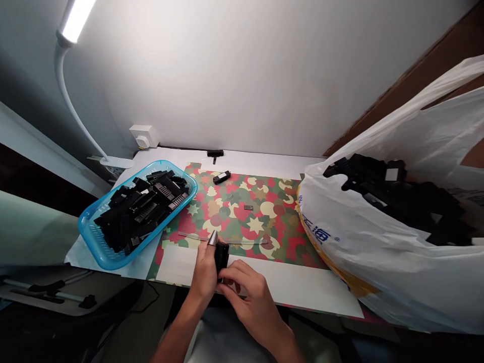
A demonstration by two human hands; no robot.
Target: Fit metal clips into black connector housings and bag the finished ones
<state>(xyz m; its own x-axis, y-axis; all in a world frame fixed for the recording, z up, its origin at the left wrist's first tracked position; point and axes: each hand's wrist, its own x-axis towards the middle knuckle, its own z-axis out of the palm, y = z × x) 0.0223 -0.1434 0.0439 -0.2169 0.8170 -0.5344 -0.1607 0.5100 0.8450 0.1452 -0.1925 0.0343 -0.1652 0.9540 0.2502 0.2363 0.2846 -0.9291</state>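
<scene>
My left hand (204, 272) is closed around a small black plastic part (222, 257), held upright near the table's front edge. A silver, pointed cap (214, 238) covers the tip of my left thumb. The fingers of my right hand (245, 287) pinch at the lower end of the same part; whether something small lies between them is hidden. Farther back on the patterned mat (280, 217) lie another black part (222, 177) with a pale label and a small dark flat piece (248, 207). A clear strip (242, 242) lies just beyond my hands.
On the left, a blue basket (192, 187) holds many black parts. At right stands a large white plastic bag (333, 262) with black pieces inside. A lit lamp (77, 20) hangs over the back left. One black piece (215, 153) lies near the wall.
</scene>
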